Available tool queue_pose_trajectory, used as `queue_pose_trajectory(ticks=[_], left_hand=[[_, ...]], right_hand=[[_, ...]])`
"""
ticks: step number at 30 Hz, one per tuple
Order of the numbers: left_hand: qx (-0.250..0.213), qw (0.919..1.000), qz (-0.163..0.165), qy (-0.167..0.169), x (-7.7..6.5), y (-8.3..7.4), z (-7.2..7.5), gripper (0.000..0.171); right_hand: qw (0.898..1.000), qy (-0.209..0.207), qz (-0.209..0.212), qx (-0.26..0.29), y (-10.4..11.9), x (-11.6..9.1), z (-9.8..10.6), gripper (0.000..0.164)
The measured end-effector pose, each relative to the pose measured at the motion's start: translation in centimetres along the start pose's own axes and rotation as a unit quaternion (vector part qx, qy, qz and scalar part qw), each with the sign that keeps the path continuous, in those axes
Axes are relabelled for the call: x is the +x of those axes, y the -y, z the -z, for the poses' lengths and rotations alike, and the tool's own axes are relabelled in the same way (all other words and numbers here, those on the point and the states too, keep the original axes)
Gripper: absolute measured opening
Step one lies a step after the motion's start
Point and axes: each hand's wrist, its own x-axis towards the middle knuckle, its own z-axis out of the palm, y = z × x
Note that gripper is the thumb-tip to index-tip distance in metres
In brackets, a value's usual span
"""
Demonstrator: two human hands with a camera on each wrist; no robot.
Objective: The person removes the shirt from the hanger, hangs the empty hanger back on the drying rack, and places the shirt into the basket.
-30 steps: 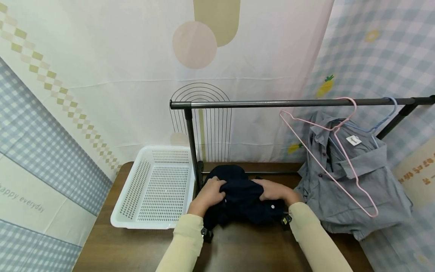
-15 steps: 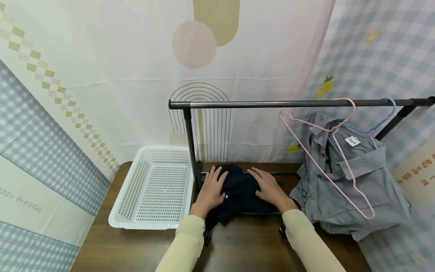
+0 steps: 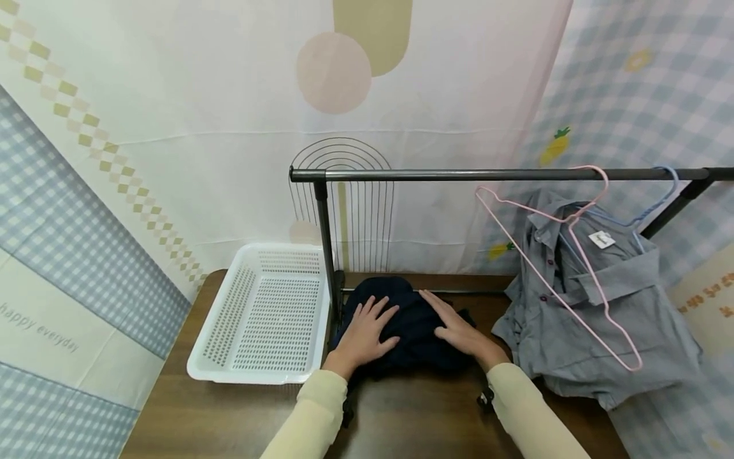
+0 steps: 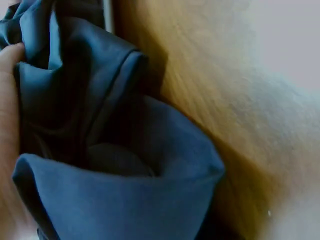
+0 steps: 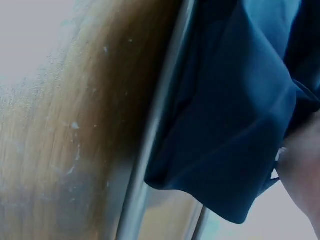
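A bunched dark navy garment (image 3: 421, 328) with folds lies on the table at the foot of the rack. Spread fingers of my left hand (image 3: 367, 335) rest on its left part. On its right part lies my right hand (image 3: 455, 328), fingers straight and thumb apart. In the left wrist view, a wide cuff-like opening of the garment (image 4: 120, 200) faces the camera beside my thumb. The right wrist view has a loose corner of the dark cloth (image 5: 225, 150) draped over a metal bar (image 5: 155, 120). What lies under the cloth is hidden.
A white perforated basket (image 3: 197, 357) stands left of the rack's post. Along the black rail (image 3: 441, 174) hang a bare pink hanger (image 3: 596, 287) and a blue hanger (image 3: 648, 213) bearing a grey shirt (image 3: 636, 331). Wooden table (image 3: 418, 421) extends in front.
A second ago both hands pinched the cloth; now their fingers are straight on top of it. The white button seen earlier on the garment no longer shows in the head view.
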Motion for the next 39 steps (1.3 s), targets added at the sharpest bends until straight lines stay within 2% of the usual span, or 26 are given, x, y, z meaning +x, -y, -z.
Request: queue_pose_trajectory(ticks=[3,6,9,13,17,21,25,27,30,32,35,39], left_hand=[[0.006,0.9994,0.035,-0.001,0.3,0.4,-0.2,0.065],[-0.002,0.9981,0.061,-0.004,0.7,0.7,-0.5,0.063],[-0.029,0.9958,0.087,0.0,1.1,1.0,-0.6,0.061],[-0.061,0.9911,0.116,0.02,1.5,1.5,-0.8,0.063],[-0.079,0.9872,0.133,0.038,1.8,1.8,-1.1,0.072],[-0.105,0.9837,0.139,0.046,2.1,1.9,-1.6,0.082],[-0.128,0.9829,0.124,0.045,2.4,1.6,-1.8,0.093],[-0.121,0.987,0.099,0.035,2.4,1.3,-1.7,0.097],[-0.08,0.9949,0.052,0.031,2.4,0.9,-1.8,0.101],[-0.054,0.9974,0.032,0.036,2.3,0.8,-1.8,0.104],[-0.025,0.9969,0.042,0.061,1.9,0.9,-2.0,0.108],[-0.033,0.9915,0.09,0.089,1.5,1.2,-2.4,0.111]], right_hand=[[0.999,-0.015,0.015,-0.035,0.1,0.3,-0.3,0.077],[0.992,-0.035,0.033,-0.115,-0.4,0.9,-1.0,0.088],[0.984,-0.032,0.043,-0.172,-1.3,1.3,-1.9,0.099],[0.979,-0.017,0.034,-0.201,-2.4,2.0,-2.6,0.109],[0.979,-0.009,0.023,-0.201,-2.9,2.5,-2.9,0.112],[0.983,0.007,0.001,-0.186,-3.0,2.7,-3.1,0.112],[0.984,0.014,-0.018,-0.179,-3.4,2.9,-3.6,0.11],[0.982,0.014,-0.022,-0.186,-3.6,3.1,-3.8,0.109],[0.981,0.012,-0.026,-0.193,-3.6,3.5,-4.1,0.109],[0.981,0.011,-0.025,-0.193,-3.6,3.6,-4.2,0.108],[0.982,0.009,-0.024,-0.188,-3.8,3.5,-4.3,0.11],[0.984,0.01,-0.022,-0.177,-3.9,2.8,-4.1,0.114]])
